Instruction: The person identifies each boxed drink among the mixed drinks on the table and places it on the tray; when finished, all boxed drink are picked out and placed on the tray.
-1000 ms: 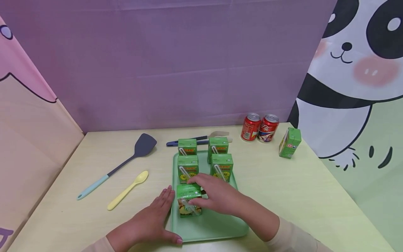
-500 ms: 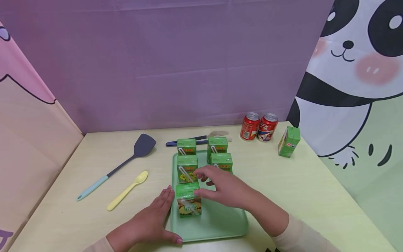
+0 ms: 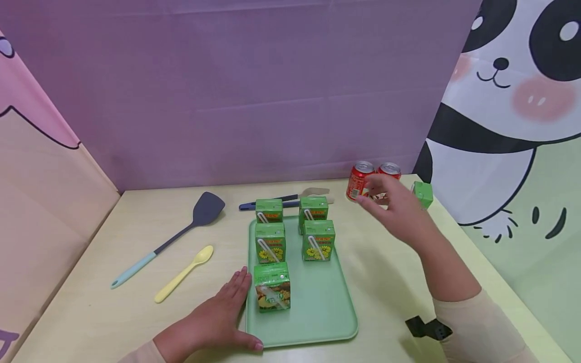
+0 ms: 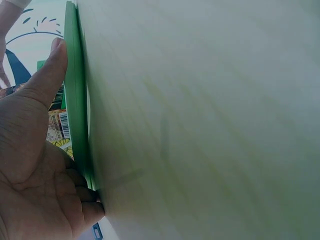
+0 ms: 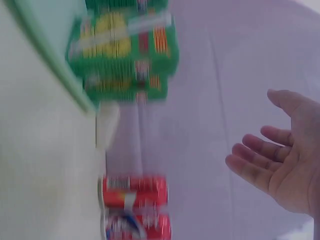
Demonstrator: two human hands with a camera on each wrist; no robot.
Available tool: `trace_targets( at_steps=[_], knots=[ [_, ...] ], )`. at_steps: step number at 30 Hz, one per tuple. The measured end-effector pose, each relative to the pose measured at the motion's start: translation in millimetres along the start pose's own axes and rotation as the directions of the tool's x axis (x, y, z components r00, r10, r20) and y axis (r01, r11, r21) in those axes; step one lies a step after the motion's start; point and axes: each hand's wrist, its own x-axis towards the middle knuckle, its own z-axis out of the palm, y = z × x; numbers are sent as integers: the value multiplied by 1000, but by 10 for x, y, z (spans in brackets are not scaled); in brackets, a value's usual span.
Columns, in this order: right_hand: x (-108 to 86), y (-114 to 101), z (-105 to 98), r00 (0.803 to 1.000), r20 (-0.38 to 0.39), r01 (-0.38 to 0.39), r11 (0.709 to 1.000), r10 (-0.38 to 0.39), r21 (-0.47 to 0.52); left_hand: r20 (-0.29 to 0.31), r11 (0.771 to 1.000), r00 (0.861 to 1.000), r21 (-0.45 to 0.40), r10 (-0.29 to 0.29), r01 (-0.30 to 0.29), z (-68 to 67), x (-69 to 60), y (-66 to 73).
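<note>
My left hand (image 3: 215,315) rests flat on the table, touching the left edge of the green tray (image 3: 317,310); the left wrist view shows its thumb and fingers along the rim (image 4: 76,90). Several green drink cartons with straws stand on the tray, three in a left column ending with a carton (image 3: 272,290) nearest me, two in a right column. Off the tray, my right hand (image 3: 401,214) hangs in the air, fingers loosely bent around nothing. It partly hides two red soda cans (image 3: 356,184) and a lone green carton (image 3: 423,194) at the back right.
Left of the tray lie a dark spatula (image 3: 206,212) with a light blue handle and a yellow spoon (image 3: 183,275). More utensils (image 3: 290,204) lie behind the tray. A purple backdrop (image 3: 218,101) rises at the table's back, and a panda-printed panel (image 3: 499,186) borders the right.
My right hand has let go of the nearest left carton and moved off the tray to the back right. The left hand has stayed at the tray's edge.
</note>
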Motion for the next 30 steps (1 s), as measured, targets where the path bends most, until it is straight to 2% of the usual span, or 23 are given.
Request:
trace_targets(
  at_steps=[3,6,9,15,19,25,30],
  knots=[
    [54,217,-136,995,-67,-80,997,79,-19,-1,1000,1000,-1,0,0,-2,-2,0],
    [89,437,-232,981,-115,-166,983,157,-73,0,1000,1000,1,1,-1,-5,-2,-2],
    [129,663,-302,966,-160,-224,967,203,-125,0,1000,1000,1,2,-2,-6,-3,-1],
    [175,1078,-360,919,-222,-365,917,327,-161,-4,1000,1000,2,3,-3,-2,-8,-3],
    [198,1306,-338,885,-210,-449,881,415,-151,-5,1000,1000,12,-1,1,12,-2,-17],
    [217,1574,-249,835,-117,-550,824,538,-137,-7,1000,1000,4,-2,2,23,1,-25],
    [223,1713,-210,813,-82,-582,798,576,-156,1,1000,1000,5,-12,12,24,10,-24]
  ],
)
